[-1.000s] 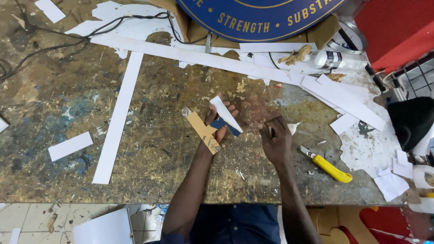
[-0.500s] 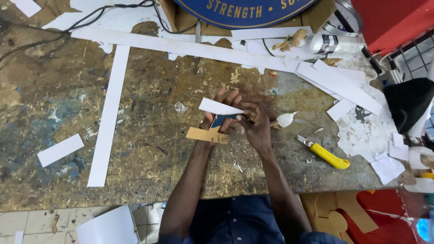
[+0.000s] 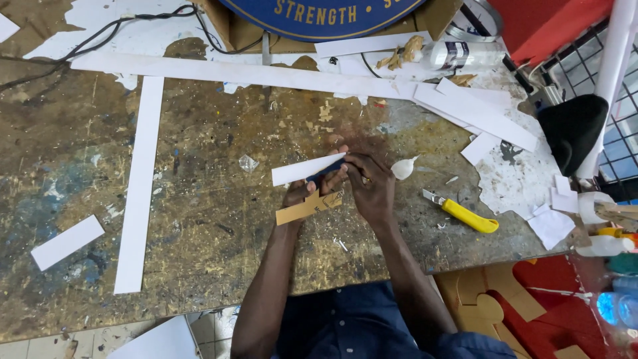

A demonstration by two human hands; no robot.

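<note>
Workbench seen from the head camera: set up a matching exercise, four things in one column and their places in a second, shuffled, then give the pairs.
Things:
1. yellow knife
2. white strip
3. long white strip
4. small white rectangle

Places:
A. lying near the left edge of the workbench
B. held between the left hand and the right hand
C. lying on the bench to the right of the hands
D. lying lengthwise, left of the hands, running from the far side toward the near edge

Pairs: 1-C, 2-B, 3-D, 4-A
</note>
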